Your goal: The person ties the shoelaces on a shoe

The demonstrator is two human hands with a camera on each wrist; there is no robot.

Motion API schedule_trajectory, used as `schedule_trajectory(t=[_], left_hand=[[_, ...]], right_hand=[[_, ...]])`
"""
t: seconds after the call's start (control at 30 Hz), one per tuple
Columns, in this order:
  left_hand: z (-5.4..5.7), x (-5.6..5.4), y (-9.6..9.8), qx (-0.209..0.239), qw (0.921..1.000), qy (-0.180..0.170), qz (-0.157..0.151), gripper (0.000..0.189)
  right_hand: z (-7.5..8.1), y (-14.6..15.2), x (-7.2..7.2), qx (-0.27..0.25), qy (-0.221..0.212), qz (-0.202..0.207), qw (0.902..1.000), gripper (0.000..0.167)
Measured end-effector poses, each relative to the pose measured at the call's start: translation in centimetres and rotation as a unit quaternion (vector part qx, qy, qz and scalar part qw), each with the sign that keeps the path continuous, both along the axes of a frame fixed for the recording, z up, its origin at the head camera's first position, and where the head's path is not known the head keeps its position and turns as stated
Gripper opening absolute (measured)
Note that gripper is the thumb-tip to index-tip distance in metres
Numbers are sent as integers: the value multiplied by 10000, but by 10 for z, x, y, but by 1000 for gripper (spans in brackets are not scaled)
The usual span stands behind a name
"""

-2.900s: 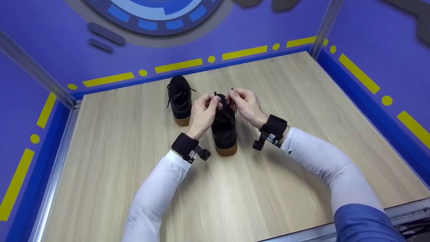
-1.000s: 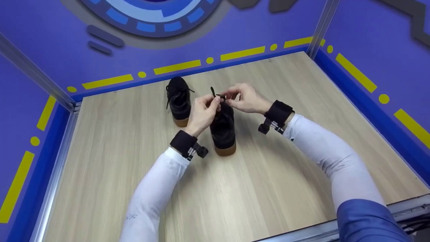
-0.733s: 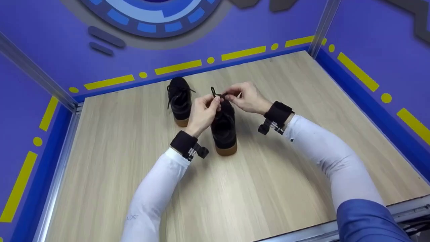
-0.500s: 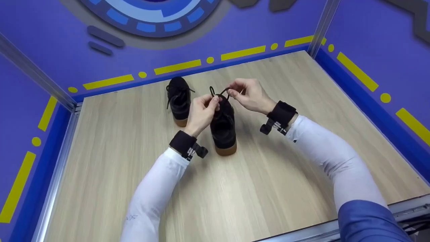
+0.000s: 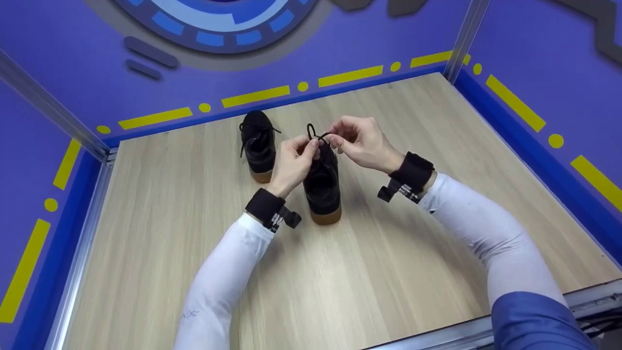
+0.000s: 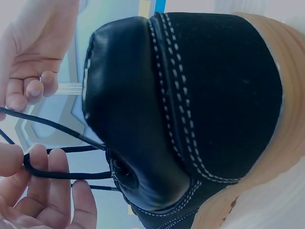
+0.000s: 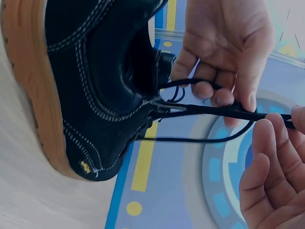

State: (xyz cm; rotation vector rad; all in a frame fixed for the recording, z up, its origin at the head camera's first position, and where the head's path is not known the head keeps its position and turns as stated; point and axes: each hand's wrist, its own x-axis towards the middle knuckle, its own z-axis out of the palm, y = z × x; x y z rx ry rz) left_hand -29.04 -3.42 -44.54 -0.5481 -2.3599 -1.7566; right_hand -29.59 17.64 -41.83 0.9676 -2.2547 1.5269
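A black lace-up shoe [image 5: 322, 192] with a tan sole stands on the table, heel toward me. Over its toe end in the head view, my left hand [image 5: 293, 160] pinches a black shoelace, and a small loop [image 5: 310, 130] sticks up past the fingertips. My right hand [image 5: 365, 145], just beside it, pinches another stretch of lace [image 7: 224, 112] between thumb and fingers. In the left wrist view the laces [image 6: 66, 175] run taut from the shoe's opening to the left fingers [image 6: 38, 183]. The left palm partly hides the shoe's front in the head view.
A second black shoe [image 5: 258, 146], its laces loose, stands to the left and farther back. Blue-purple panels [image 5: 388, 34] with yellow marks close off the wooden table [image 5: 170, 243] at the back and sides. A metal rail [image 5: 437, 338] runs along the front edge.
The hands, apart with separate lace ends at first, came together, and a loop now stands above my left fingers. My right hand drew its lace out and came back close to the left.
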Motion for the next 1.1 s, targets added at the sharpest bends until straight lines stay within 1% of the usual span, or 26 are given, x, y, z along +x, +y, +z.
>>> schedule_trajectory(t=[0.13,0.23,0.3,0.4,0.47,0.5,0.57,0.6,0.63,0.7,0.73,0.8,0.83,0.9,0.97,1.03,1.1], left_hand=[[0,0,-1,-17,10000,-34,11,25],[0,0,-2,-21,10000,-38,21,25],[0,0,-3,2,10000,-19,38,25],[0,-1,-3,22,9999,29,94,25],[0,-1,-3,42,9999,38,128,25],[-1,-1,-3,55,9999,35,131,25],[-1,-1,-3,69,9999,13,120,26],[-1,-1,-3,69,9999,6,108,27],[-1,0,-4,58,9999,6,113,27],[-1,1,-5,36,9999,-12,129,28],[-1,1,-5,25,9999,-22,134,28],[-1,2,-6,7,9999,-40,151,27],[0,2,-5,-1,9999,-45,154,27],[0,2,-5,24,9999,-68,123,26],[0,3,-4,36,9999,-73,74,25],[0,4,-3,56,10000,-68,2,25],[1,4,-2,44,10000,-40,-45,25]], right_hand=[[-1,0,3,123,227,0,9997,13],[-4,2,5,371,581,-31,9976,12],[-7,2,5,598,867,-41,9944,10],[-14,0,4,1003,1243,-132,9871,9],[-19,-1,2,1298,1376,-228,9817,9],[-22,-1,0,1425,1356,-242,9802,9],[-26,-1,-2,1577,1120,-204,9809,5],[-28,0,-3,1602,941,-181,9824,2],[-28,0,-5,1593,722,-161,9845,4],[-27,0,-9,1426,135,-174,9895,13],[-26,0,-12,1319,-154,-249,9908,15],[-24,0,-20,1116,-792,-418,9897,16],[-23,-1,-25,1031,-1130,-490,9870,17],[-22,-3,-35,994,-1769,-537,9777,18],[-21,-7,-44,1174,-2354,-468,9636,19],[-20,-12,-52,1477,-2769,-308,9490,20],[-19,-16,-59,1862,-2980,-139,9361,20]])
